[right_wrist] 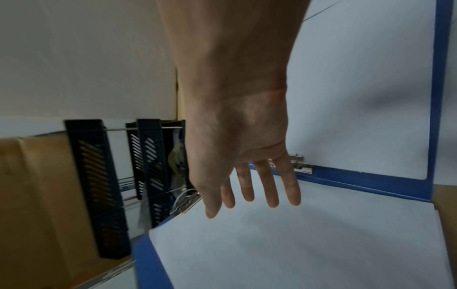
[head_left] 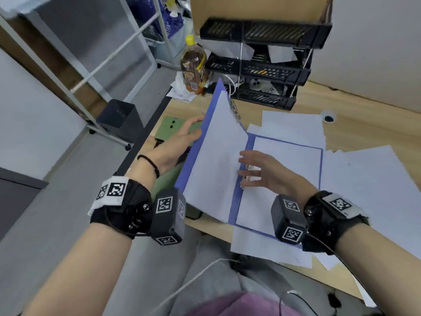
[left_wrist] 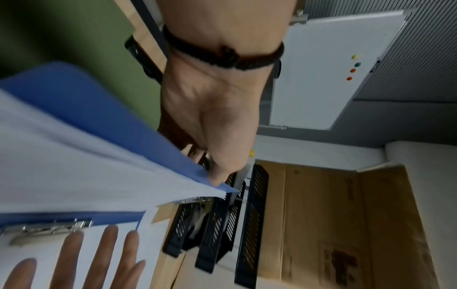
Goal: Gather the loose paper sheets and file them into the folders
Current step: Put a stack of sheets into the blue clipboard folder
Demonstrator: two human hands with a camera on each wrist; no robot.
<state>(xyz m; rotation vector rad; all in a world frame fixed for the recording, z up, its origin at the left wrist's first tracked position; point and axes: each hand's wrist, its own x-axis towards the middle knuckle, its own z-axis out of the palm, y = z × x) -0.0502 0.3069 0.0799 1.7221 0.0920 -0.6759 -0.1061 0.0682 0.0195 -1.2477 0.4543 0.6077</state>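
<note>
A blue folder (head_left: 234, 201) lies open on the wooden desk, its left cover (left_wrist: 99, 109) raised at a slant. My left hand (head_left: 182, 137) is behind that cover, fingers straight against its back, thumb (left_wrist: 217, 176) at its edge. White sheets (head_left: 216, 156) lie on the raised cover, and another sheet (head_left: 287, 160) fills the flat right half. My right hand (head_left: 255, 167) hovers open with spread fingers (right_wrist: 247, 185) over the spine and its metal clip (right_wrist: 299, 164). Loose white sheets (head_left: 364, 190) are spread under and to the right of the folder.
A green folder (head_left: 175, 126) lies under my left hand near the desk's left edge. Behind it stand a tea bottle (head_left: 193, 67) and stacked black trays (head_left: 262, 71) in front of a cardboard box (head_left: 250, 8). A dark bin (head_left: 118, 119) is on the floor.
</note>
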